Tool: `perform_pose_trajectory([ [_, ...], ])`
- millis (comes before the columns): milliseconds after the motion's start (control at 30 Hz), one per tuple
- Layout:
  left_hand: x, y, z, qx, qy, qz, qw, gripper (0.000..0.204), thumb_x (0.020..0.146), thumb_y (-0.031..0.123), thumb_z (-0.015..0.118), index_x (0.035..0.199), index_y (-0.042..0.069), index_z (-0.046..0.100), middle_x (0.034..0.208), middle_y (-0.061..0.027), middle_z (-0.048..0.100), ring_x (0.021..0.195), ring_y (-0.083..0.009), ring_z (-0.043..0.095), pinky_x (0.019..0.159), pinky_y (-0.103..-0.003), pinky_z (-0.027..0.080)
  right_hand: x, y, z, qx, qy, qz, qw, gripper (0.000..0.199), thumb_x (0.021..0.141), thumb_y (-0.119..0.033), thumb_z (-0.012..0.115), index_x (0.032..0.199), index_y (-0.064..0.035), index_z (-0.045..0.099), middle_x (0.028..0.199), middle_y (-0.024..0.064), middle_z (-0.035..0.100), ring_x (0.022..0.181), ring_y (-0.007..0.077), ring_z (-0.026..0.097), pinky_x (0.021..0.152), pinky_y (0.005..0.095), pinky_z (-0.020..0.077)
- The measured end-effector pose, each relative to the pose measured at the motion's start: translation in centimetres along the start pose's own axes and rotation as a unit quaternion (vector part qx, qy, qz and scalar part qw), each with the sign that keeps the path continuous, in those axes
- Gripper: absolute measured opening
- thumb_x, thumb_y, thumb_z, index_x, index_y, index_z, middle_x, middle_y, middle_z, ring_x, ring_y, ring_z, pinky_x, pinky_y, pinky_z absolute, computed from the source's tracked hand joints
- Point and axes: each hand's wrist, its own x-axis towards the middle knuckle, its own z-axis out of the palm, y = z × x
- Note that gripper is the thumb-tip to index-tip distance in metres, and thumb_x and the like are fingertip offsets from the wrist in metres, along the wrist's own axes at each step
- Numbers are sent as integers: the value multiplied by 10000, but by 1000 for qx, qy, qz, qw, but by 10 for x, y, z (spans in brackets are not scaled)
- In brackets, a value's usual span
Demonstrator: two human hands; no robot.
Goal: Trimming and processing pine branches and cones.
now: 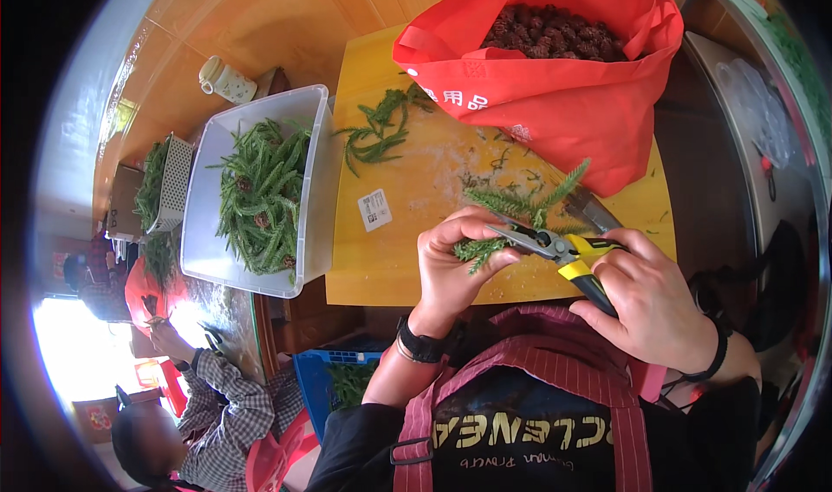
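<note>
My left hand [458, 262] pinches a green artificial pine sprig [479, 251] over the near edge of the yellow board. In my right hand [646, 293] are pliers [555, 247] with yellow and black handles, their metal jaws reaching to my left fingertips. Whether the jaws close on the sprig is hard to make out. Just beyond the jaws, another green sprig [529, 202] spreads toward the right; I cannot tell if it joins the held one. A flat metal blade [592, 210] lies on the board, partly hidden behind the sprig and my right hand.
A red bag [555, 102] of brown pine cones [555, 34] stands at the board's far right. Left of the yellow board [416, 277] is a clear bin [316, 232] of green sprigs. Loose sprigs [379, 128] lie farther back. A person [221, 414] works at the far left; a blue crate [314, 388] sits below.
</note>
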Motion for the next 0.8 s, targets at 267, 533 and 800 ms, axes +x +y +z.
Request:
perform_pose_trajectory([
  [267,-8,1,0,-64,36,-30,997,197,704,-2,729,862,12,612,933,-119,631,847,-162,586,734,-275,477,1,-1,6,16,9,15,1000,359,751,-295,653,848,41,574,846,146,582,978,341,511,840,402,429],
  [533,-4,1,2,-37,21,-34,999,179,723,-24,704,858,3,590,915,-108,623,858,-167,582,740,-280,480,1,-1,12,35,12,32,999,349,750,-288,656,853,35,576,833,142,582,967,341,514,848,404,426],
  [800,-4,0,8,-3,13,-11,1000,166,690,-14,725,802,2,603,839,-108,631,832,-209,594,745,-311,471,8,-3,12,25,23,14,999,370,734,-292,665,870,39,575,859,133,577,1006,348,488,881,413,407],
])
